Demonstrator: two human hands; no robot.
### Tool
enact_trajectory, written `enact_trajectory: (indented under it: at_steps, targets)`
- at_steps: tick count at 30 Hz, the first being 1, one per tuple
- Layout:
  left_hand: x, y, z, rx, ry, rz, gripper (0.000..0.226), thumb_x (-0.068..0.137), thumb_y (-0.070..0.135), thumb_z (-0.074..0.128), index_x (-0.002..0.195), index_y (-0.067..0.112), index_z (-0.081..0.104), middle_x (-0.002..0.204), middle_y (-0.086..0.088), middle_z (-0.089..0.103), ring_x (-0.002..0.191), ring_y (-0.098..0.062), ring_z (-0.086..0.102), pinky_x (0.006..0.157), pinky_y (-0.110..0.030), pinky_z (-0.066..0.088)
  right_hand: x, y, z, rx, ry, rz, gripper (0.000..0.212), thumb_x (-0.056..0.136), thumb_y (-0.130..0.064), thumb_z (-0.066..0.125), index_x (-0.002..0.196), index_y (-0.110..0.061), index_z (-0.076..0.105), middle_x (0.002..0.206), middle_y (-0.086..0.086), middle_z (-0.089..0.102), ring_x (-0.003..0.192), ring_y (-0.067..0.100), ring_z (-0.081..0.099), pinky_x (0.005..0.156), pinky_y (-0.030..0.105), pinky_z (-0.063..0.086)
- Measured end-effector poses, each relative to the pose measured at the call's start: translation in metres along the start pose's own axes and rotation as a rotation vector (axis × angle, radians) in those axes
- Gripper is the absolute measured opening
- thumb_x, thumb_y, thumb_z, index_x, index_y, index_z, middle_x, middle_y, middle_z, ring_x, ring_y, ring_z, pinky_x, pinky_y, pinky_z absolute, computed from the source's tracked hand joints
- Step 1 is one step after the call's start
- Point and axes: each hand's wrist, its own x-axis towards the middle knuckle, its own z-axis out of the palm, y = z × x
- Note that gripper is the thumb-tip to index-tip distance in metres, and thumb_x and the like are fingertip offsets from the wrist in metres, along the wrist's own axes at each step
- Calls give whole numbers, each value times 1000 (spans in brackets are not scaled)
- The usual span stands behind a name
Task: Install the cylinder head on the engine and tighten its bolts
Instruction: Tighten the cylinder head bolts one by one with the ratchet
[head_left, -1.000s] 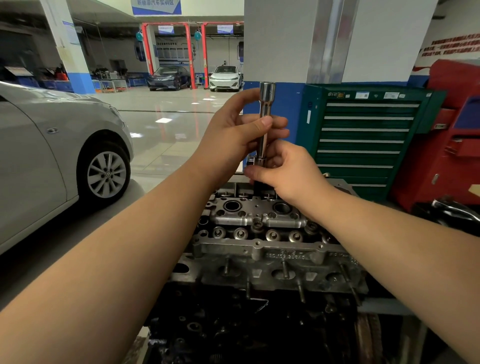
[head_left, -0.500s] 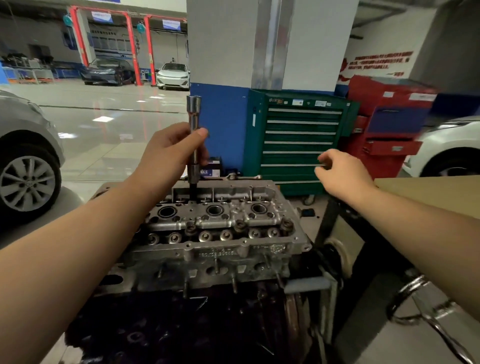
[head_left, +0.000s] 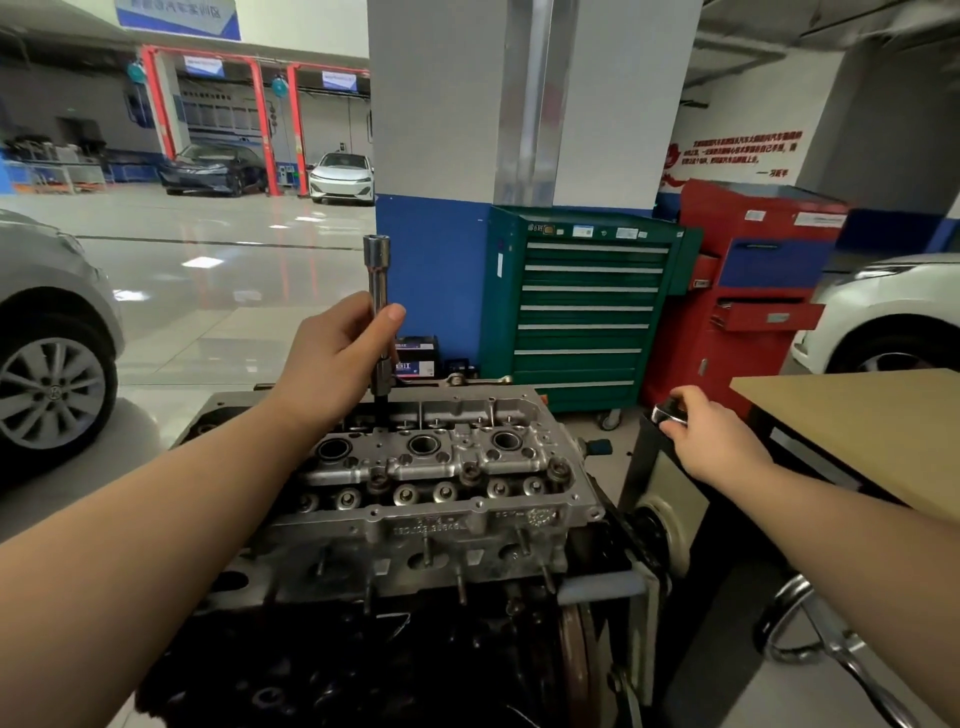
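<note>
**So, head's sitting on the block, extension bar stood up at the back edge**

Biggest thing in shot is the engine (head_left: 363, 665): dark, grimy block on a stand, rough and oily looking. On top of it sits the cylinder head (head_left: 441, 499), bare cast aluminium, dull grey and lumpy, with three round bores in a row along the top and a line of smaller round holes below them. Thin steel studs poke out of its near face.

Behind it there's a green tool cabinet (head_left: 587, 312) with flat drawer fronts, a red one (head_left: 748, 312) beside it, and a tan flat-topped workbench (head_left: 857, 431) off to the right.

The socket extension (head_left: 378, 291) is a shiny chrome bar, upright, wider at the top, its dark lower end going down into the head's far left edge. The left hand (head_left: 337, 358) wraps its fingers round the middle of the bar with the thumb lying up along it.

The right hand (head_left: 717, 441) is well off to the right of the head, by the workbench corner, fingers curled round a small shiny metal tool (head_left: 665, 413); can't tell what it is.
</note>
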Motion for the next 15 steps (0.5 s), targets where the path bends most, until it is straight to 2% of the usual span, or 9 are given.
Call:
enact_trajectory:
  at_steps: [2, 4, 5, 7, 9, 11, 13, 15]
  targets:
    - [1, -1, 0, -9, 5, 1, 48, 102, 57, 55, 96, 10, 62, 86, -19, 68, 79, -42, 66, 81, -59, 57, 2, -14, -14, 192, 16, 31, 40, 106, -40, 54, 142, -24, 48, 119, 12, 67, 98, 32, 65, 78, 40, 51]
    - [3, -3, 0, 0, 5, 9, 46, 103, 54, 56, 93, 10, 60, 85, -19, 68, 77, -42, 66, 79, -59, 57, 8, -43, -41, 553, 6, 72, 29, 110, -34, 46, 132, -19, 56, 107, 13, 73, 74, 22, 66, 60, 33, 47]
    - [4, -4, 0, 13, 2, 16, 45, 104, 53, 55, 92, 10, 59, 84, -19, 68, 76, -42, 66, 78, -58, 57, 10, -60, -58, 751, -44, 91, 27, 111, -30, 42, 128, -15, 58, 96, 15, 75, 60, 19, 60, 50, 29, 42]
    - [5, -6, 0, 29, -7, 28, 44, 104, 54, 55, 88, 12, 59, 82, -17, 68, 76, -40, 66, 77, -55, 56, 7, -96, -96, 996, -159, 41, 27, 110, -27, 47, 123, -9, 63, 83, 17, 72, 48, 17, 50, 42, 24, 35]
    - [5, -8, 0, 33, -9, 29, 44, 103, 56, 54, 86, 16, 59, 81, -14, 69, 75, -36, 65, 76, -52, 56, -2, -133, -129, 1028, -271, -104, 24, 105, -29, 60, 119, -11, 68, 85, 15, 70, 50, 16, 52, 40, 23, 37]
    - [5, -8, 0, 36, -9, 35, 45, 101, 59, 53, 86, 18, 59, 79, -10, 69, 75, -32, 65, 76, -50, 56, -14, -170, -153, 983, -343, -258, 22, 103, -28, 64, 119, -14, 70, 86, 13, 72, 54, 17, 56, 41, 25, 41]
    - [4, -9, 0, 32, -13, 46, 45, 100, 61, 52, 87, 19, 60, 77, -7, 69, 75, -27, 66, 75, -48, 56, -25, -206, -169, 957, -411, -349, 22, 104, -27, 60, 119, -14, 71, 83, 13, 72, 55, 17, 57, 42, 27, 42]
    - [4, -10, -1, 20, -22, 52, 43, 100, 61, 52, 88, 20, 60, 78, -6, 69, 74, -25, 65, 74, -48, 56, -34, -240, -180, 956, -520, -361, 25, 105, -26, 53, 116, -10, 69, 78, 12, 67, 52, 18, 54, 40, 26, 40]
